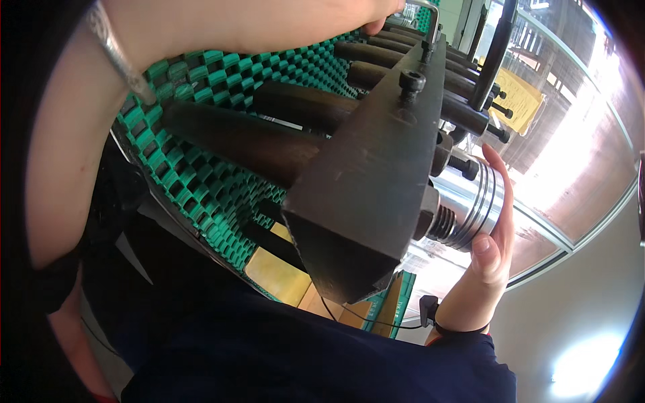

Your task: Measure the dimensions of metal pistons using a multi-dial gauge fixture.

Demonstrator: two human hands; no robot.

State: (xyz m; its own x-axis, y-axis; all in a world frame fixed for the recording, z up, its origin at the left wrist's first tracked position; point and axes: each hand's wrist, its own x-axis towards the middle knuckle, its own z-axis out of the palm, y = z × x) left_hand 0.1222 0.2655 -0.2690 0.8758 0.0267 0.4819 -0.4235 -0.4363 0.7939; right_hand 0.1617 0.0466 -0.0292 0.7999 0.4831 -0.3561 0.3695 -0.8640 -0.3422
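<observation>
Right hand [496,228] curled around a shiny grooved piston [470,208], thumb and fingers closed on its side, just beside the end of a dark steel bar [369,181]. Left hand [322,17] up over the bar with dark rods [269,138]; grip not visible. Green mat [201,181] under the rods.
</observation>
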